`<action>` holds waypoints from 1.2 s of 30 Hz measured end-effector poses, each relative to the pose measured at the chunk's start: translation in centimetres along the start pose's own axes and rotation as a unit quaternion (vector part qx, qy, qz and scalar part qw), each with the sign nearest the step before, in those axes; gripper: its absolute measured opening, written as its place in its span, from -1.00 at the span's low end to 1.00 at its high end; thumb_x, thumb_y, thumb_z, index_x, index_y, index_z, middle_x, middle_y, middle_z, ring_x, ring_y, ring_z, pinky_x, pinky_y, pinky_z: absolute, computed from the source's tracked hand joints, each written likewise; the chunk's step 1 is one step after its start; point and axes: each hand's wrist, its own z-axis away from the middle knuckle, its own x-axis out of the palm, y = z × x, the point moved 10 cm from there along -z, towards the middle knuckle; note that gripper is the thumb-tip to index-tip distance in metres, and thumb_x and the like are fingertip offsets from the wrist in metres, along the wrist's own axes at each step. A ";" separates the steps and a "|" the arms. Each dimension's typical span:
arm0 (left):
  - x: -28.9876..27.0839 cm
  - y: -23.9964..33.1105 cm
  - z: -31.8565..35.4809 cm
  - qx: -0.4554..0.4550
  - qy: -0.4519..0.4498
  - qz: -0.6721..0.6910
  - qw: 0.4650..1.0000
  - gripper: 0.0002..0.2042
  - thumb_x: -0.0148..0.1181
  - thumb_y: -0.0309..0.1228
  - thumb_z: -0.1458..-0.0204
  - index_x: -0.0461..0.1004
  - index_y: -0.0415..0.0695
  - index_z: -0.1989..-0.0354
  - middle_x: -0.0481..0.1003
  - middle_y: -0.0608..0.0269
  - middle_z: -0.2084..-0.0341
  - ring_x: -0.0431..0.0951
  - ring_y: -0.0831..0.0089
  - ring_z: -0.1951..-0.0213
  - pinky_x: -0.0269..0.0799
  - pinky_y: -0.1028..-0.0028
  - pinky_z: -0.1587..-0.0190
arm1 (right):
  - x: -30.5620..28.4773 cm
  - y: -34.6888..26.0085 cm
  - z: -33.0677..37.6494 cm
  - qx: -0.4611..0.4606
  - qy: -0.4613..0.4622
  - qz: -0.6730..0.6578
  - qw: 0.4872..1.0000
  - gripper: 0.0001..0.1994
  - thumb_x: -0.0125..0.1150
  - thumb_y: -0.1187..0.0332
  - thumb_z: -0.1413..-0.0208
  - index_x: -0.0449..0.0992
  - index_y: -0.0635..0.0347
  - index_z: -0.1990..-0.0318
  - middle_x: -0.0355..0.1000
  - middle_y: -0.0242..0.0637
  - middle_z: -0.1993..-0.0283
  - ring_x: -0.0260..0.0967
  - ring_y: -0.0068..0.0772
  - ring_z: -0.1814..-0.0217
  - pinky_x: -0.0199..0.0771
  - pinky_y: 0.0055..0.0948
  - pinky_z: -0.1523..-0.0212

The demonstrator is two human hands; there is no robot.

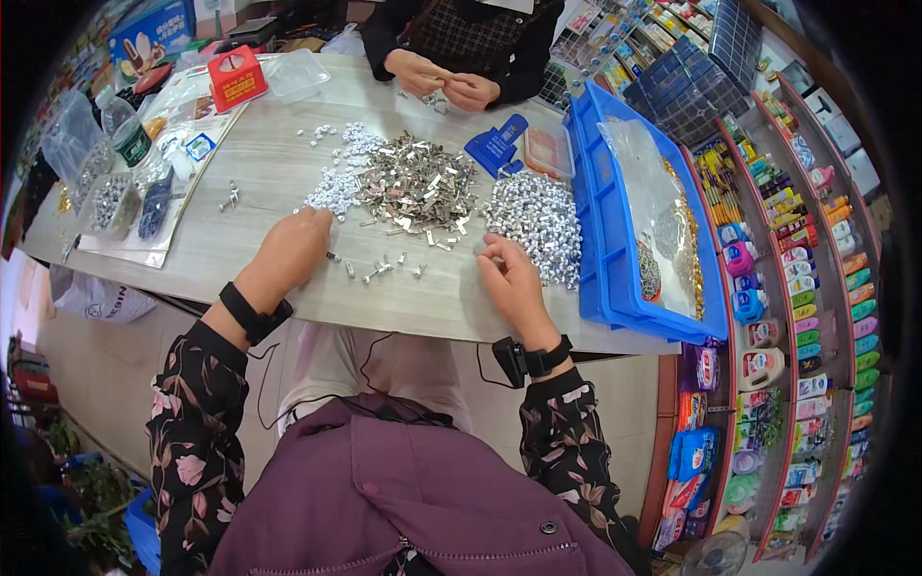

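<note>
My left hand reaches over the table with its fingers bent together beside a heap of small white plastic pieces. Whatever its fingertips hold is hidden. At the near edge of a heap of small silver, cap-like pieces is my right hand, its fingers curled in; I cannot make out anything in them. Between the two heaps lies a pile of flat metal clips. Several small joined metal-and-white pieces are scattered in front of it, between my hands.
Across the table, another person's hands work at something small. A blue crate with bagged parts stands right, beside shop shelves. A blue scoop-like piece, red box, bottle and tub of parts also stand about.
</note>
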 end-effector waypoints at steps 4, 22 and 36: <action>-1.1 1.2 0.6 0.022 -0.006 0.002 1.000 -0.90 -0.02 -0.47 0.05 0.32 -0.26 0.45 0.37 -0.04 0.48 0.40 0.00 0.37 0.33 0.19 0.30 | 1.7 -1.2 1.5 0.042 -0.038 -0.084 0.995 -0.90 0.12 0.43 -0.03 0.40 0.26 0.33 0.44 -0.32 0.24 0.31 -0.70 0.37 0.31 -0.68 0.36; 5.5 8.8 4.9 -0.175 -0.177 0.600 0.760 -0.88 0.02 -0.44 -0.09 0.39 -0.22 0.26 0.38 0.36 0.54 0.41 0.66 0.54 0.40 0.65 0.45 | 5.5 -2.8 3.9 0.104 -0.064 -0.304 0.945 -0.89 0.19 0.50 0.00 0.42 0.24 0.30 0.42 -0.47 0.40 0.31 -0.75 0.40 0.32 -0.73 0.37; 7.3 9.5 3.8 -0.118 -0.128 0.717 0.675 -0.83 0.02 -0.49 -0.09 0.35 -0.23 0.15 0.44 0.29 0.37 0.47 0.59 0.37 0.45 0.59 0.30 | 6.3 -4.8 4.2 0.057 -0.116 -0.329 0.936 -0.90 0.21 0.48 0.01 0.50 0.26 0.31 0.36 -0.42 0.26 0.33 -0.68 0.28 0.35 -0.69 0.29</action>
